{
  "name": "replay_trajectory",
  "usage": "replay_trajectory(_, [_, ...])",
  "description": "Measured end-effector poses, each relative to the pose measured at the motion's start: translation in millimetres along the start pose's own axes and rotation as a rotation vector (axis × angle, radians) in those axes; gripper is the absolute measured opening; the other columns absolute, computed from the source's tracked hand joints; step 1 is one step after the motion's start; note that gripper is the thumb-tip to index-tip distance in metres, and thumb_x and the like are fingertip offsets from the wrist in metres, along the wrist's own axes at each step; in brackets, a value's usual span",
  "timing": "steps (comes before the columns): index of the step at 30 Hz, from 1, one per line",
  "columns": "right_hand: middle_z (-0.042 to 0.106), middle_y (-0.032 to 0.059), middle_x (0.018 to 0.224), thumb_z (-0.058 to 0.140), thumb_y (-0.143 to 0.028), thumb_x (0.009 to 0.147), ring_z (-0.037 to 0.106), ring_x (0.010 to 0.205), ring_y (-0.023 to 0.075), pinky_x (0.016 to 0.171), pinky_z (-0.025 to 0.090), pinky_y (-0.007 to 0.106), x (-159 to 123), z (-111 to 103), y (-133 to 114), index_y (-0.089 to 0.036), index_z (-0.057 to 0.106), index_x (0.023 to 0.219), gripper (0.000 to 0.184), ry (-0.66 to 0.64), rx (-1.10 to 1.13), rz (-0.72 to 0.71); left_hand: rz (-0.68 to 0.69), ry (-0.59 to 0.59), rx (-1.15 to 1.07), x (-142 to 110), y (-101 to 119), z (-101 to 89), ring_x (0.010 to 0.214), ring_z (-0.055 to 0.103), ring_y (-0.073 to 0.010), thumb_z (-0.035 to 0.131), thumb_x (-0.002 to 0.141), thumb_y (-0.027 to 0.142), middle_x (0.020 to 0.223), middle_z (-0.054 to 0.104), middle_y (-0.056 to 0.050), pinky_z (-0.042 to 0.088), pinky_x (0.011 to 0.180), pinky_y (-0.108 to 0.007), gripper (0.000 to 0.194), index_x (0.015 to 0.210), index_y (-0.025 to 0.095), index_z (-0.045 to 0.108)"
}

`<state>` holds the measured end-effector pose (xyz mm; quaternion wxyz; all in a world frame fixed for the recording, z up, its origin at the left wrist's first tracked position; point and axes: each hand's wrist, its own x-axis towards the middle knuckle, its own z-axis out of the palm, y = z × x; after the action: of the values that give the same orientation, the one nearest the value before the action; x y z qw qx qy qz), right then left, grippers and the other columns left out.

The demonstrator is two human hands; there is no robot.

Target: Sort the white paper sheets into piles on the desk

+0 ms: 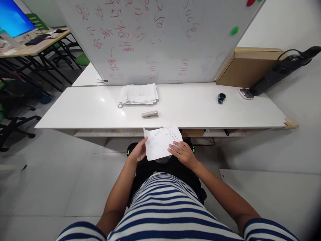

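A white sheet of paper (157, 145) with small printed marks is held in front of my body, just off the front edge of the white table. My left hand (139, 151) grips its left edge, thumb on top and the fingers hidden partly behind. On the right side, my right hand (184, 154) has its fingers lying over the front of the paper; its thumb is hidden. Whether there is more than one sheet, I cannot tell. A beige stapler (149, 114) lies on the table just beyond the paper. Behind it sits a stack of papers (140, 93).
The white table (87, 107) has a shelf below its front edge. A whiteboard (165, 47) with red writing stands at its back. To the right are a watch (221, 98), a computer mouse (246, 94), a cardboard box (240, 68) and a black handheld vacuum (278, 73).
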<state>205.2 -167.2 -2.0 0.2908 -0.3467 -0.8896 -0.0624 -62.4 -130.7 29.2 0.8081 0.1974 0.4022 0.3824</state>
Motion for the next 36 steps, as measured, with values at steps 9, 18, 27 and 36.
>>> replay_trajectory(9, [0.055, 0.0017, 0.134, 0.054, -0.013, 0.088, 0.041, 0.132, 0.0208, 0.11, 0.03, 0.043, -1, -9, -4, -0.032, 0.059, 0.123, 0.04, 0.005, -0.094, 0.057, 0.211, 0.267, 0.27, 11, -8, 21.8, 0.084, 0.068, -0.0255, 0.081, 0.06, 0.032, 0.101, 0.071, -0.014, 0.055, 0.075, -0.036, 0.051, 0.103, 0.011, 0.061])
replay_trajectory(18, [0.034, 0.0048, 0.15, 0.059, -0.023, 0.085, 0.022, 0.141, 0.0316, 0.111, 0.009, 0.063, 16, -40, 9, -0.037, 0.047, 0.134, 0.053, 0.089, -0.212, 0.268, 0.652, 0.232, 0.55, 20, 33, 61.3, 0.091, 0.064, -0.024, 0.07, 0.072, 0.048, 0.1, 0.07, -0.009, 0.051, 0.078, -0.035, 0.046, 0.105, 0.016, 0.065])
replay_trajectory(27, [0.05, 0.0128, 0.137, 0.065, -0.052, 0.076, 0.046, 0.127, 0.0263, 0.105, 0.037, 0.046, 83, -58, 104, -0.02, 0.036, 0.142, 0.079, 0.324, 0.733, 0.843, 0.831, 0.101, 0.724, 67, 91, 99.6, 0.096, 0.062, -0.0258, 0.068, 0.073, 0.048, 0.098, 0.069, -0.008, 0.049, 0.082, -0.037, 0.042, 0.098, 0.015, 0.067])
replay_trajectory(36, [0.071, 0.0105, 0.102, 0.069, -0.044, 0.07, 0.064, 0.099, 0.0255, 0.09, 0.049, 0.04, 89, -34, 113, -0.011, 0.069, 0.099, 0.043, 0.373, 0.807, 1.107, 0.6, 0.13, 0.59, 108, 68, 100.7, 0.104, 0.061, -0.0285, 0.074, 0.068, 0.039, 0.109, 0.068, -0.011, 0.047, 0.09, -0.041, 0.043, 0.101, 0.014, 0.067])
